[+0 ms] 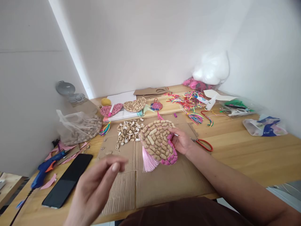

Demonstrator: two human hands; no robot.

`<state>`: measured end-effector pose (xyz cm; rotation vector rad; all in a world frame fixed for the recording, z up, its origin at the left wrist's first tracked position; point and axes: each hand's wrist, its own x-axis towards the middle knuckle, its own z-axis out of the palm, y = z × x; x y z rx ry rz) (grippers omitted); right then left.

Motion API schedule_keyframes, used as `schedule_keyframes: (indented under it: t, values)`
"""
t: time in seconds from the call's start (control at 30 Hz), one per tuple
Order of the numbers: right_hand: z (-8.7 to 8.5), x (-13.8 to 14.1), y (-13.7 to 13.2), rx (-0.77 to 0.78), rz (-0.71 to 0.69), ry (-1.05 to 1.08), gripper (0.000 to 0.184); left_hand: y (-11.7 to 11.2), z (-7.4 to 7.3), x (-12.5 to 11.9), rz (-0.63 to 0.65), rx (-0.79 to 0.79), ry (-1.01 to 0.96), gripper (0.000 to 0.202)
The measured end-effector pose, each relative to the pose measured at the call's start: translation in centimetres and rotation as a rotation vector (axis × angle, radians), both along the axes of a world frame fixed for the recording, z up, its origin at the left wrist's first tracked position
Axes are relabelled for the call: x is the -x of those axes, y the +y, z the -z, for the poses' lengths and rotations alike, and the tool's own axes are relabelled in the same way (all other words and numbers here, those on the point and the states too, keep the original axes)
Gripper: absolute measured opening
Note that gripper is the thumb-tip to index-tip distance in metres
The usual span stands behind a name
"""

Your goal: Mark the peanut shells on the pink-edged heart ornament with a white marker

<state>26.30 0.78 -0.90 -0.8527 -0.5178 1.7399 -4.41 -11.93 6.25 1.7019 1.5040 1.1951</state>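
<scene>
My right hand (182, 141) grips the right edge of a heart-shaped piece covered in peanut shells (156, 139), thumb on its front. The heart is tilted up above the cardboard. Most shells are tan, while those along its lower right edge are bright pink. A pale pink tassel (149, 160) hangs from its lower left side. My left hand (98, 182) hovers left of the heart, apart from it. Its fingers are curled with the thumb close against them. The fingertips are blurred, and whatever they may hold cannot be made out.
Loose peanut shells (129, 130) lie on the cardboard sheet (117, 194). At left are a phone (68, 180), a blue glue gun (44, 171) and a bag of peanuts (80, 128). Red-handled scissors (204, 144) lie at right. Behind are two shell hearts (134, 105) and coloured threads (188, 99).
</scene>
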Motion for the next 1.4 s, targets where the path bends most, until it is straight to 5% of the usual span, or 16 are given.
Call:
schedule_keyframes:
  t: [0.13,0.27,0.4,0.57,0.63,1.0,1.23,1.4]
  values:
    - [-0.3,0.1,-0.4,0.002,-0.050,0.004,0.019,3.7,1.4,-1.5,0.033,0.051,-0.358,0.048]
    - [-0.6,0.1,-0.9,-0.051,-0.131,0.003,0.019,4.8,3.0,-2.5,0.367,0.111,-0.361,0.067]
    - [-0.6,0.3,-0.9,-0.078,-0.160,-0.027,0.019,4.7,4.7,-3.9,0.482,0.212,-0.384,0.080]
    - [-0.2,0.4,-0.6,-0.095,-0.167,-0.073,0.025,4.3,5.9,-4.8,0.448,0.416,-0.466,0.052]
    - [-0.1,0.4,-0.6,-0.124,-0.169,-0.061,0.026,4.1,6.1,-4.5,0.415,0.488,-0.443,0.042]
    - [0.1,0.4,-0.6,-0.161,-0.054,-0.069,0.024,3.7,5.1,-3.7,0.322,0.554,-0.498,0.055]
    - [-0.3,0.3,-1.1,-0.208,-0.244,0.006,0.036,4.3,4.2,-2.7,0.554,0.594,-0.467,0.082]
    - [-0.5,0.4,-1.5,-0.217,-0.258,-0.002,0.033,4.8,4.0,-3.7,0.797,0.593,-0.328,0.056]
